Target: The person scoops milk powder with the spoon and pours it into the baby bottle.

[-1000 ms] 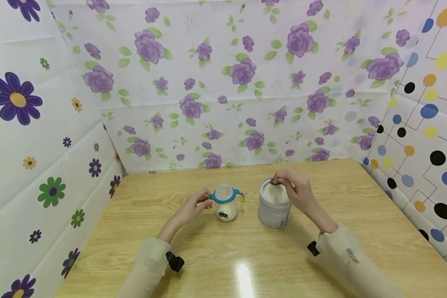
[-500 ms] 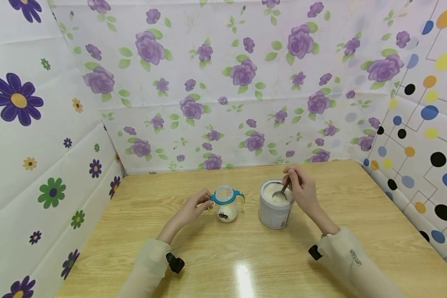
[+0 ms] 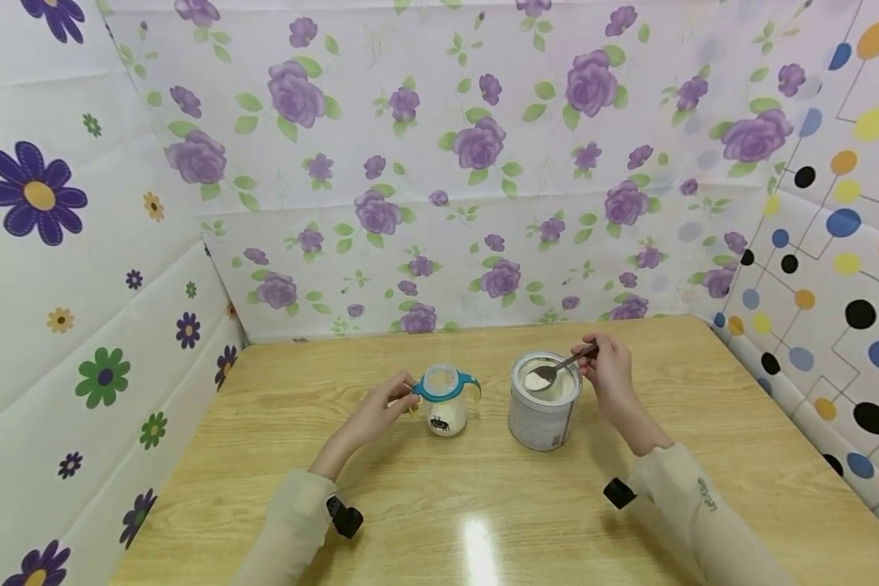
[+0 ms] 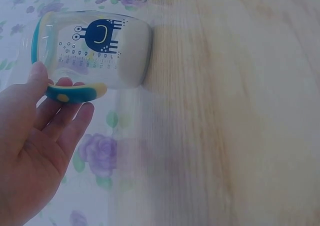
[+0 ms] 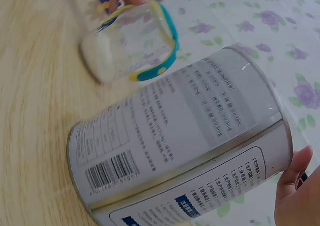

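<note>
I'm watching the right hand [image 3: 610, 373] pinching a heaped spoon [image 3: 549, 373] over the tin [image 3: 542, 403]; left hand [image 3: 381, 405] gripping the cup's [image 3: 443, 399] handle. Any tilt en route, powder's probably spilling on the tabletop [image 3: 483, 505].

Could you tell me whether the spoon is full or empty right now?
Full: the spoon, held by the right hand over the open tin, carries white powder in its bowl.

Right hand [image 3: 610, 376] draws back toward 3 o'clock, off the tin [image 3: 544, 403]. Spoon [image 3: 559, 370] lifts out of the powder, bowl now loaded with white powder and level over the tin's mouth.
</note>
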Demonstrator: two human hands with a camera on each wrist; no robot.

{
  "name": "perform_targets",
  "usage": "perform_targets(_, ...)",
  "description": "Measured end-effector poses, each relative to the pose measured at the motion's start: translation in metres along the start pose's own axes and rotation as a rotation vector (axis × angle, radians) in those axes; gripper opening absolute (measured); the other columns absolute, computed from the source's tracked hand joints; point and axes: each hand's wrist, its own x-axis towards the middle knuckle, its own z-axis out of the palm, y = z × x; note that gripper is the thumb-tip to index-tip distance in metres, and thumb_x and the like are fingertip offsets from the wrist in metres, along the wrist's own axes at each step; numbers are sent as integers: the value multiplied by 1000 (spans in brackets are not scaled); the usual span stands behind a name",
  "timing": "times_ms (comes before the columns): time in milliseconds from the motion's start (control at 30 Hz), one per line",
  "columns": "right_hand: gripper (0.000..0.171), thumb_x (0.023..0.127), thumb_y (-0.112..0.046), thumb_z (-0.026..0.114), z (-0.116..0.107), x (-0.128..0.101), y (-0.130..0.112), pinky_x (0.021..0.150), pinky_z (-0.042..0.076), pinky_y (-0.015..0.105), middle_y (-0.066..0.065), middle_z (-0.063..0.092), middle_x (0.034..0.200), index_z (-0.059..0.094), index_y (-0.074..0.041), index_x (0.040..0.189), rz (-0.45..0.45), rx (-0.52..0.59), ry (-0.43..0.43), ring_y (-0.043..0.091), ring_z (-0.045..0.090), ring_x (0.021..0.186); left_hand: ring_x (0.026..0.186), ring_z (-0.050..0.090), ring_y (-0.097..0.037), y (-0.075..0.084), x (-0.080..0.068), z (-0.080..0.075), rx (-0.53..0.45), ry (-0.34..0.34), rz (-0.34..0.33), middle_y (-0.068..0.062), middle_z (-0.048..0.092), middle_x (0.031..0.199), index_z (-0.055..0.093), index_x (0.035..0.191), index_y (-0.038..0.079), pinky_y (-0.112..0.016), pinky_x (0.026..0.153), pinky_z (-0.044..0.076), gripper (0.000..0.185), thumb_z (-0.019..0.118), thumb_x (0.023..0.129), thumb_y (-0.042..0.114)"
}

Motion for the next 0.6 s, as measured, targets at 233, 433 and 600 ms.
perform_targets(233, 23, 107, -20, 24, -7, 8, 0, 54, 47, 14, -2, 63, 77, 41, -4, 106, 135, 199, -31, 4, 51, 61, 100, 62, -44, 1, 0, -1, 11, -4, -4, -30, 63, 99, 54, 110, 1, -59, 89, 49, 11, 48, 102, 7)
perform_targets(433, 23, 107, -19, 23, -6, 9, -3, 55, 46, 14, 0, 62, 82, 41, -5, 104, 139, 275, -48, 5, 50, 65, 102, 63, -40, -18, 6, 1, 29, 8, -11, -28, 64, 100, 55, 112, 4, -56, 89, 51, 13, 48, 102, 10)
perform_targets(600, 23, 107, -18, 23, -2, 8, -5, 54, 46, 14, -1, 62, 78, 42, -7, 100, 134, 286, -24, 4, 51, 63, 100, 65, -34, -33, 10, 3, 40, 25, -4, -23, 66, 98, 55, 110, 11, -55, 86, 52, 11, 50, 101, 16)
